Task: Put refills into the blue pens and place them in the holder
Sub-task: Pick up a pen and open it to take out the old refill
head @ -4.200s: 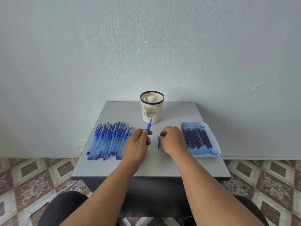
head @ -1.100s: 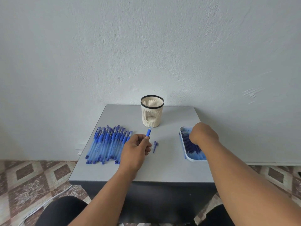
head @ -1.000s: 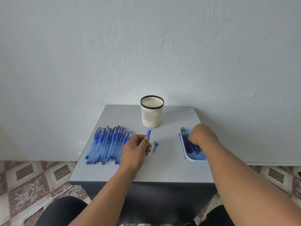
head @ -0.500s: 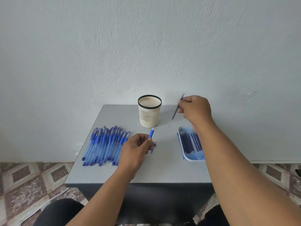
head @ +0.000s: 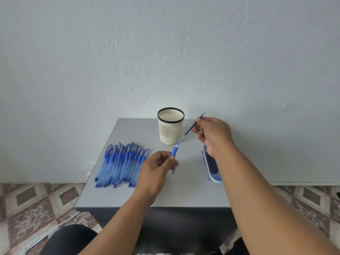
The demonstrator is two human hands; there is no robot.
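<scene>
Left hand (head: 156,172), at the lower centre of the frame, pinches a blue pen barrel (head: 174,151) between thumb and fingers, the barrel's open end slanting up and to the right. Right hand (head: 213,134), at centre right, pinches a thin dark refill (head: 191,128) near its upper end; the refill runs down and to the left, and its lower tip meets the barrel's mouth, though whether it has gone inside is hard to tell at this size. Behind the two, the cream mesh holder (head: 170,128) with a black rim stands upright at the back of the grey table (head: 191,190). A pile of blue pens (head: 121,164) lies at centre left on the table. Partly hidden under the right forearm, a pale tray (head: 214,178) of dark refills sits at the table's right edge. A small blue piece (head: 173,171) lies just below the left thumb.
</scene>
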